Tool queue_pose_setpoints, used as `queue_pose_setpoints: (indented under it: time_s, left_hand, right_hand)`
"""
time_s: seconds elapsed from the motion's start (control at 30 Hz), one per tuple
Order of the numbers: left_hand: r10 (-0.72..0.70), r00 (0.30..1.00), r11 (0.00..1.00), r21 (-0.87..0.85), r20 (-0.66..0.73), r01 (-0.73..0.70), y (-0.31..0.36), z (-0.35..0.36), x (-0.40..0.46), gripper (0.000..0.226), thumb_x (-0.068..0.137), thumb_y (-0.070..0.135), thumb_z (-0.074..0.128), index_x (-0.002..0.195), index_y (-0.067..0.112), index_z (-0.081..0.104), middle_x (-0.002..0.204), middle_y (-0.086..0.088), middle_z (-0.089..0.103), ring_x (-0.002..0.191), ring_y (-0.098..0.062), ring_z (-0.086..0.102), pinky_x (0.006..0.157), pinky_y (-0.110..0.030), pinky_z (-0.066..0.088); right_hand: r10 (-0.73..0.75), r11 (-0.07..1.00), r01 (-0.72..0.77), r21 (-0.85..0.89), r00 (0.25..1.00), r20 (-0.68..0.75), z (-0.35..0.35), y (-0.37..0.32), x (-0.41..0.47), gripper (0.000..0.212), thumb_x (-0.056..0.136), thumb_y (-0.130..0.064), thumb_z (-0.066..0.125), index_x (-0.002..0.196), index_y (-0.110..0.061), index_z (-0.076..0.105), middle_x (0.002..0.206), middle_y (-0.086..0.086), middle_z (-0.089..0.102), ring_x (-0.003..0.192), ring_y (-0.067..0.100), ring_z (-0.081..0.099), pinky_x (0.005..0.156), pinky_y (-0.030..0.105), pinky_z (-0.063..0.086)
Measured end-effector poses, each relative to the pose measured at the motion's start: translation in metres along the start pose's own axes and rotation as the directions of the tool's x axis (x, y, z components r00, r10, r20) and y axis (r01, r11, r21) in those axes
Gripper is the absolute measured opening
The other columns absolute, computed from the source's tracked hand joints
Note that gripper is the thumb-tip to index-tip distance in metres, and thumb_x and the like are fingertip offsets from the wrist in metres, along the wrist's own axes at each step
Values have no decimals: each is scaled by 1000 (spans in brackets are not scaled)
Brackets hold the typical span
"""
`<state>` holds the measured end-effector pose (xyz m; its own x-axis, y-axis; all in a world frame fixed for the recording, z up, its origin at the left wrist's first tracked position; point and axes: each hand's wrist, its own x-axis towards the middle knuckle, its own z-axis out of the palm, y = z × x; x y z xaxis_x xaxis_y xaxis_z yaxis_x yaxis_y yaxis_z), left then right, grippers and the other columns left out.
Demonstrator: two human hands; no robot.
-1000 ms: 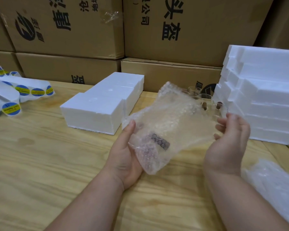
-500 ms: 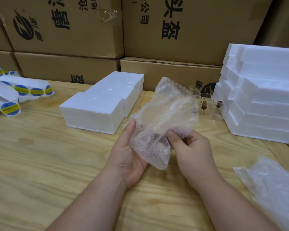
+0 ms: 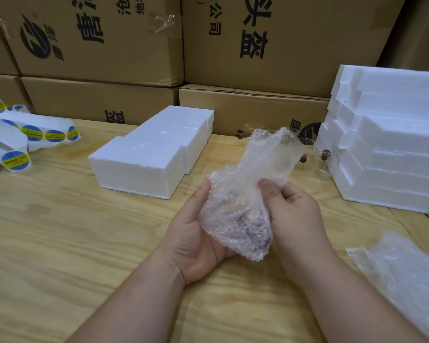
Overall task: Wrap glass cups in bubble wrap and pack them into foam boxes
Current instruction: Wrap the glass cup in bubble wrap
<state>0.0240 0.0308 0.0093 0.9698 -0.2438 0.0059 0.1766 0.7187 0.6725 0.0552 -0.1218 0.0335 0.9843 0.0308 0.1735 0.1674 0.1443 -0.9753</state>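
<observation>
The left hand (image 3: 201,233) lay palm up above the wooden surface (image 3: 72,243), its fingers and thumb curled round the lower, fuller end of a bubble wrap (image 3: 248,201) bundle, cradling it from beneath. The right hand (image 3: 295,219) met it from the other side, thumb and fingers pinching a fold of the wrap near the bundle's middle. Something dark and rounded showed dimly through the film at the bottom, most likely a glass cup, though its outline was too blurred to be sure. Above both hands the loose upper part of the wrap stood up in a crumpled flap.

The wrap looked light, soft and springy, likely to unfold if let go, so the pinch on the fold seemed to matter. The cup inside would be hard, smooth and fragile, and could slide within the film; supporting it from below, as the left palm did, looked the safest hold, with the loose flap taken near its edge to fold it over.

More glass cups (image 3: 317,159) stood behind, just beside a stack of foam boxes (image 3: 386,144) on the right. Another foam block (image 3: 144,154) sat left of centre, spare wrap sheets (image 3: 401,276) lay at the right edge, and sticker strips (image 3: 22,134) lay far left, before cardboard cartons (image 3: 97,45).
</observation>
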Motion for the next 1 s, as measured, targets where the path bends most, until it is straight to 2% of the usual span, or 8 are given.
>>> queue_pose_setpoints:
  time_s: [0.07,0.13,0.27,0.4,0.47,0.6,0.77,1.0]
  left_hand:
    - [47,999,999,-16,-24,-47,1,1,1,62,91,55,61,136,13,65,145,-19,58,134,-37,56,113,-54,43]
    - [124,989,990,-51,-80,-129,2,1,3,61,92,50,61,139,11,62,144,-20,59,135,-37,56,115,-56,40]
    - [235,960,967,-67,-153,-248,5,0,6,52,94,39,64,135,8,64,136,-21,64,126,-36,63,95,-48,57]
    - [206,971,978,-20,-123,-210,4,1,4,55,91,36,67,134,2,64,135,-26,64,125,-40,62,101,-56,53]
    - [187,977,982,3,-106,-187,2,2,4,57,92,35,66,138,1,60,138,-26,61,130,-42,59,110,-59,45]
    - [162,980,987,35,-116,-159,1,5,3,41,90,36,67,122,12,74,136,-18,66,128,-35,62,110,-51,48]
    - [37,988,997,70,-148,-27,7,9,0,66,90,61,56,134,14,66,136,-15,66,125,-34,64,99,-45,53]
    - [-68,980,998,-3,-186,69,11,7,0,65,96,57,48,141,10,55,127,-21,70,108,-39,72,84,-48,63]
  right_hand:
    - [50,996,-45,77,996,-73,-2,0,3,18,95,-38,68,98,-21,74,84,14,74,74,22,69,72,49,59]
    - [63,995,-56,86,995,-74,-4,0,5,28,91,-51,66,97,-24,74,77,3,71,68,14,66,65,38,55]
    - [157,987,-152,-54,979,129,-2,7,0,56,73,-72,68,90,-19,78,89,11,75,72,20,66,69,41,57]
    - [71,989,-49,-143,985,155,3,12,-4,18,93,-32,70,89,-18,80,90,16,76,78,22,69,76,47,58]
    - [31,988,-15,-153,994,100,-1,13,-2,17,96,-23,67,85,-19,80,87,14,77,78,22,71,78,45,58]
    - [-81,975,80,-208,997,3,-9,14,4,19,97,-27,67,82,-21,77,78,10,76,71,16,68,70,37,57]
    - [-173,967,150,-207,980,-98,-17,15,11,27,98,-24,64,72,-19,69,57,15,60,45,16,51,44,27,46]
    - [-187,971,162,-174,972,-140,-26,12,17,24,95,-24,62,74,-14,67,58,9,55,47,17,46,43,30,43]
